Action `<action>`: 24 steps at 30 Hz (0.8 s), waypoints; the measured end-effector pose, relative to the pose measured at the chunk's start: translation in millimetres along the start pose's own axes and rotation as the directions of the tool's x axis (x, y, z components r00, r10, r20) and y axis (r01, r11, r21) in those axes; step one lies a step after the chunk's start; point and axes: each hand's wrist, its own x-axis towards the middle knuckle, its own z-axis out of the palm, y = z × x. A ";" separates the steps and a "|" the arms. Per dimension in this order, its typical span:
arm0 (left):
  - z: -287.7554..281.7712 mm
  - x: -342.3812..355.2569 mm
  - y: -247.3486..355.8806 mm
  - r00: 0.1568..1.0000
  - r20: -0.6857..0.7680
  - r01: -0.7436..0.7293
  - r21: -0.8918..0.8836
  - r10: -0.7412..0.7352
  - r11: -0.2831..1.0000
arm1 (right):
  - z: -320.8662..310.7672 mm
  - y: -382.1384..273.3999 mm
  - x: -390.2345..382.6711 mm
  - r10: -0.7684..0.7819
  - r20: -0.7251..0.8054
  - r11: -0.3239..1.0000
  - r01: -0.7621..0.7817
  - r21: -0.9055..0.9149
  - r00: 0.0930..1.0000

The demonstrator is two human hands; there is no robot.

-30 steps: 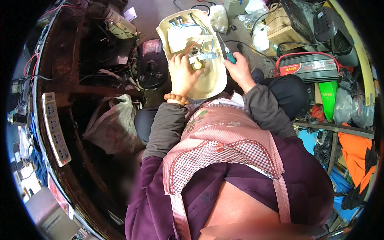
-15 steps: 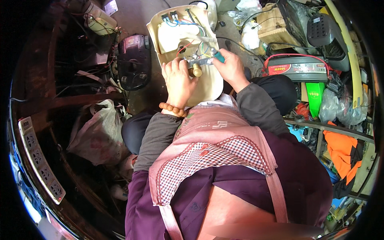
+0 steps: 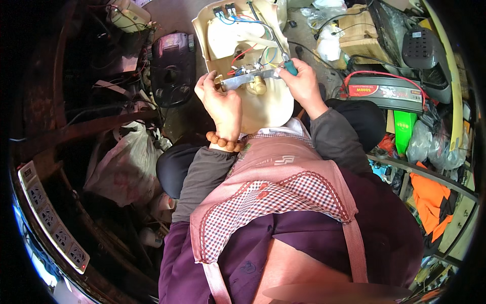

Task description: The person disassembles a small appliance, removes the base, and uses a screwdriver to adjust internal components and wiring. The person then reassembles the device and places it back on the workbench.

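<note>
A cream plastic housing (image 3: 268, 114) lies in front of me, its hollow side facing up with wires inside. Across its middle runs a flat metal strip (image 3: 240, 81), with a brass fitting (image 3: 258, 86) just below it. My left hand (image 3: 221, 106), a beaded bracelet at its wrist, pinches the strip's left end, where a small brass-coloured part shows between the fingers. In my right hand (image 3: 306, 86) is a screwdriver (image 3: 290, 67) with a teal handle, its shaft pointing up and away. That hand's thumb lies at the strip's right end.
A black appliance base (image 3: 173, 71) lies left of the housing. To the right stand a power inverter (image 3: 387, 91) with a red cable, a dark grey plastic case (image 3: 422, 53) and a wooden block (image 3: 357, 35). A power strip (image 3: 53, 218) runs along the left edge.
My left hand has shifted left off the brass fitting to the strip's left end, uncovering the fitting. The housing sits slightly farther right and up in view. The screwdriver stays in my right hand.
</note>
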 end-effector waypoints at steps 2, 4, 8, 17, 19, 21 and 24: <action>-3.6 1.2 2.7 0.998 0.009 0.063 0.029 -0.063 0.998 | -0.5 -2.5 0.6 0.114 0.049 0.991 -0.117 0.068 0.992; -6.6 3.0 2.6 0.992 0.025 0.125 0.036 -0.126 0.991 | -1.1 -2.9 1.0 0.135 0.043 0.987 -0.138 0.083 0.990; -13.0 3.1 -6.7 0.998 0.044 0.038 -0.026 -0.036 0.999 | 1.7 -2.1 2.1 0.121 0.001 0.986 -0.120 0.117 0.993; -11.3 5.7 14.0 0.978 0.082 -0.192 -0.025 0.193 0.981 | -6.5 -10.5 -4.4 -0.153 -0.158 0.982 0.132 -0.132 0.976; -9.8 6.4 16.6 0.984 0.120 -0.127 -0.038 0.130 0.991 | -18.1 -31.1 -9.2 -0.215 -0.159 0.974 0.199 -0.112 0.964; -8.9 6.4 15.7 0.983 0.151 -0.100 -0.021 0.102 0.995 | -31.9 -50.5 -11.5 -0.290 -0.125 0.951 0.272 -0.149 0.949; -7.3 5.4 13.9 0.975 0.192 -0.113 0.019 0.107 0.993 | -47.7 -81.3 -20.8 -0.378 -0.156 0.923 0.384 0.013 0.913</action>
